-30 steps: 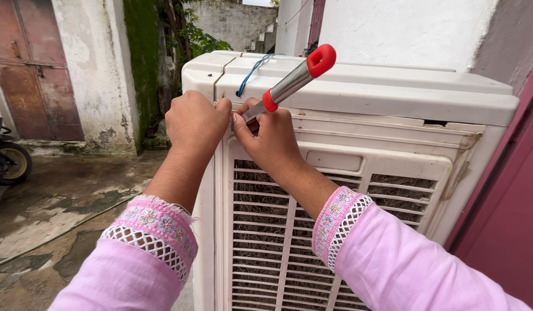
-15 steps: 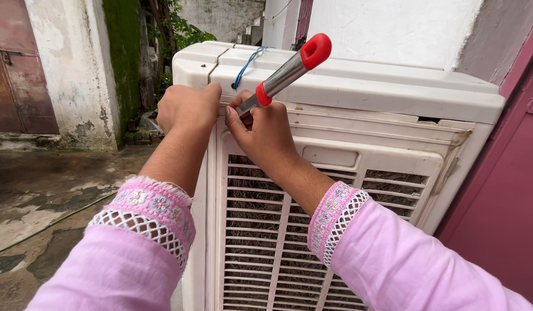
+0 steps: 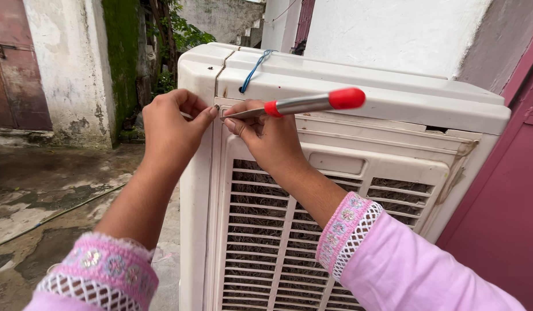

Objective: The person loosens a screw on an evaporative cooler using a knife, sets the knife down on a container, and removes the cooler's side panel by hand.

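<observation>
Right hand [image 3: 272,141]: fingers closed around the pliers [image 3: 298,105], red handle tips pointing right.
Left hand [image 3: 171,129]: fingertips pinched together at the pliers' nose.
Pliers' place: near the top left corner of the cooler [image 3: 393,115], below a blue wire [image 3: 253,70].

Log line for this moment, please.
right hand: grips screwdriver | tip: cooler top-left corner | left hand: pinching beside tip
</observation>
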